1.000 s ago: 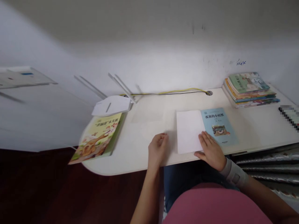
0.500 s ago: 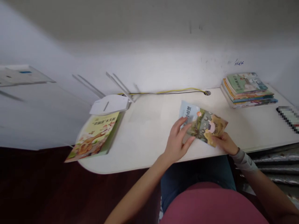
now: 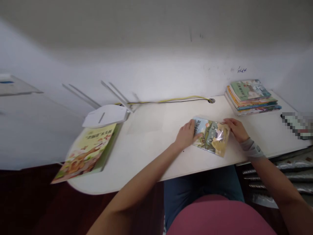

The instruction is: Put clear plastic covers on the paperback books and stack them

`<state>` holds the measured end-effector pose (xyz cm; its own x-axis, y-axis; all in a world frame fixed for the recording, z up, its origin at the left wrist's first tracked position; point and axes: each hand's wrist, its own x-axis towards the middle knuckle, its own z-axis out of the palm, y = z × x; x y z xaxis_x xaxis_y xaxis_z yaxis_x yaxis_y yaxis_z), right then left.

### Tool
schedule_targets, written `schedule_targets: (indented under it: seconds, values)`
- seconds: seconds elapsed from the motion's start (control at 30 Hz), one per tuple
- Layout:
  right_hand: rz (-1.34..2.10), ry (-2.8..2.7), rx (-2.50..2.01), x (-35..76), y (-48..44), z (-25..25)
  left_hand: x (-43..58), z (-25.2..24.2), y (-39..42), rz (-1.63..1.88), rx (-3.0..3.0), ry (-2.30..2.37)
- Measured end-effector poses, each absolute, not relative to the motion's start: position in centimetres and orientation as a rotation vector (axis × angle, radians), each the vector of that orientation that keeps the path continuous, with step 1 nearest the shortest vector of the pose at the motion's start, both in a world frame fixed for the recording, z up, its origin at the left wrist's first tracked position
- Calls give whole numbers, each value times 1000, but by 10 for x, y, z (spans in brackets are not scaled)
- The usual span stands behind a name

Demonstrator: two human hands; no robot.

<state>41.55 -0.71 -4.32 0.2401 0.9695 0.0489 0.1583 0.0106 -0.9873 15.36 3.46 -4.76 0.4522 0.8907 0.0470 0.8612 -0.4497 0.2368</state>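
Observation:
A picture book [image 3: 212,137] with a blue, green and tan cover lies slightly turned at the front of the white desk [image 3: 146,153]. Light glints off its glossy front, which shows a grey-green cartoon creature. My left hand [image 3: 186,134] holds the book's left edge, thumb on the cover and fingers along the side. At the upper right corner, the fingers of my right hand [image 3: 236,130] pinch the book's edge. A grey band wraps my right wrist.
A stack of picture books [image 3: 251,98] stands at the back right, with a pixelated phone-like object [image 3: 297,125] beside it. To the left are a white router [image 3: 105,116] with antennas and a yellow-green book [image 3: 90,150] overhanging the desk edge. Cables run along the wall.
My right hand has moved from the book's lower right corner up to its upper right corner. My left hand has closed on the left edge, and the book has turned slightly. The view has shifted.

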Motion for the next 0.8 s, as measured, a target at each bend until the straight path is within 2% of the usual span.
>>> schedule_targets:
  seconds: [0.1, 0.3, 0.53, 0.8]
  values:
    - [819, -1188, -1417, 417, 5, -49, 153, -37, 68, 460, 2235, 1707]
    - [633, -1211, -1457, 412, -2, -63, 177, -36, 114, 483, 2122, 1627]
    - [544, -1321, -1600, 404, 45, -72, 182, -47, 102, 526, 2162, 1877]
    - [573, -1530, -1556, 376, 97, -73, 154, -42, 78, 583, 2232, 2075]
